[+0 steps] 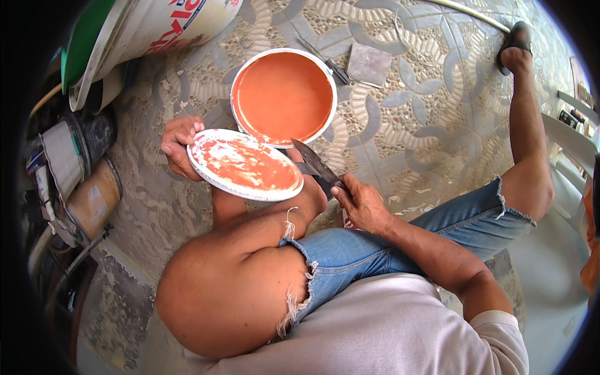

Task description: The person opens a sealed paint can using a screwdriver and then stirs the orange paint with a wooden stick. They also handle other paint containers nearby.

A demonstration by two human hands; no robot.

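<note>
A: What sort of place, approx.?
B: Looks like a home patio or porch doing duty as a paint workspace; can't tell if it's roofed.
A: Evid.?
B: Decorative floor (450, 128), pebbly tiles w/ petal shapes, more domestic than industrial. Also white slatted furniture (570, 140), chair-like, at right.
A: & the paint side?
B: Pail (334, 100) of orange paint (284, 94) directly on the floor, far of ctr., plus a paint-smeared lid (244, 164). Big white bucket (150, 28) far left; misc. used containers (94, 194) crowd the left edge.
A: Dress code?
B: V. casual: frayed denim shorts (465, 222), black sandal (514, 40) far right.
</note>
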